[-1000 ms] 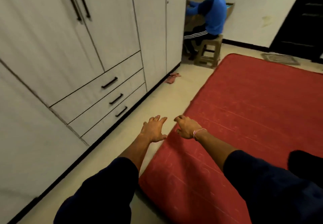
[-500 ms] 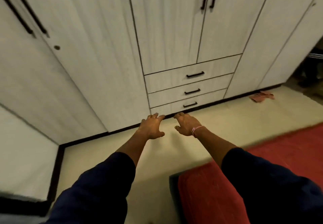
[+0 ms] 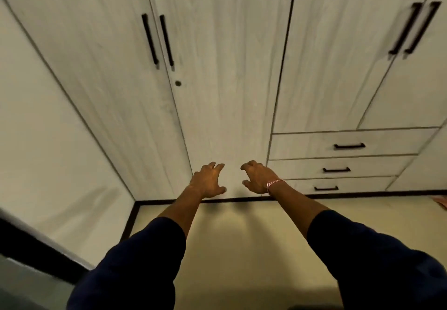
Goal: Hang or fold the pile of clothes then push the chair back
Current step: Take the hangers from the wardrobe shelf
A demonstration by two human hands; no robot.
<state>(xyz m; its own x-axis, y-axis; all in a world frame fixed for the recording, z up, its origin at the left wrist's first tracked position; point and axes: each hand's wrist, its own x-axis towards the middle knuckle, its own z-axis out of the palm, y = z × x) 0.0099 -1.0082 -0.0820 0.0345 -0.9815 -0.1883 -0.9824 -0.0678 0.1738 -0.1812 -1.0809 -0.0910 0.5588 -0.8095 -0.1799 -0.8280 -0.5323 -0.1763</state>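
Observation:
Both my arms reach forward toward a pale wood-grain wardrobe. My left hand hangs in the air with fingers spread and loosely curled, holding nothing. My right hand, with a red-and-white bracelet at the wrist, is beside it, also empty with relaxed fingers. Neither hand touches the wardrobe. Its doors are closed, with a pair of black bar handles on the doors at the upper left. No pile of clothes and no chair are in view.
Three closed drawers with black handles sit at the right, under another door pair with handles. A white wall stands at the left. Beige floor lies below. A pink scrap of cloth shows at the right edge.
The view has swung left: the red mattress and the seated person left the frame, and the wardrobe doors now fill it. Both hands stay raised and empty.

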